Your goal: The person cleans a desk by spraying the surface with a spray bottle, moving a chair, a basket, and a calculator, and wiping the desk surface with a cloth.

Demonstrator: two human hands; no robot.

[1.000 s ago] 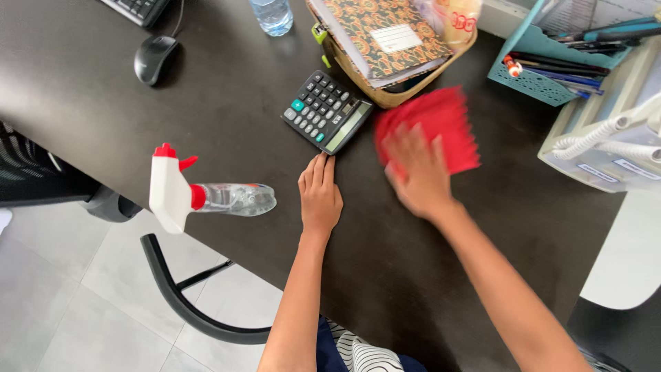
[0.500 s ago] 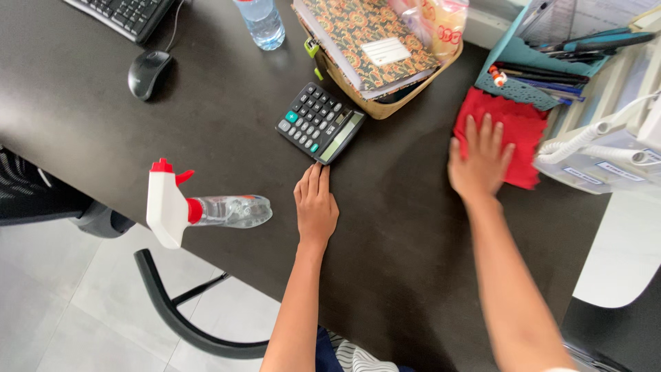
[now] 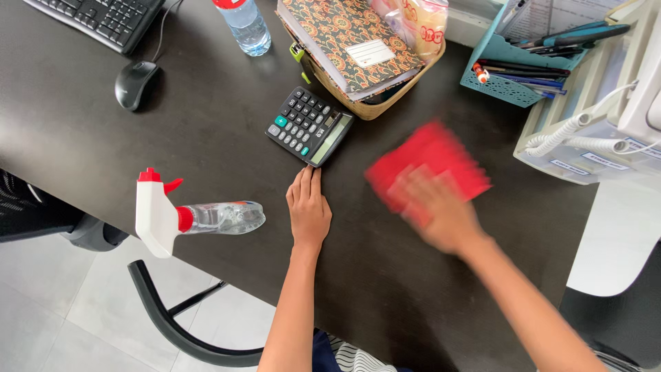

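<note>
My right hand (image 3: 437, 210) presses flat on a red cloth (image 3: 430, 162) on the dark desk (image 3: 206, 138); both are blurred by motion. My left hand (image 3: 308, 207) lies flat on the desk with fingers together, its fingertips just below a black calculator (image 3: 309, 125). A clear spray bottle (image 3: 186, 217) with a white and red trigger head lies on its side at the desk's front edge, left of my left hand.
A wicker basket (image 3: 372, 103) with a patterned notebook (image 3: 351, 38) stands behind the calculator. A water bottle (image 3: 241, 24), mouse (image 3: 134, 83) and keyboard (image 3: 103, 17) are at the back left. A teal pen tray (image 3: 513, 83) and a white telephone (image 3: 599, 131) sit at the right. A chair arm (image 3: 172, 317) is below.
My right hand swept the red cloth right to the pen tray, then back left and nearer to the desk's middle. My left hand stayed put.
</note>
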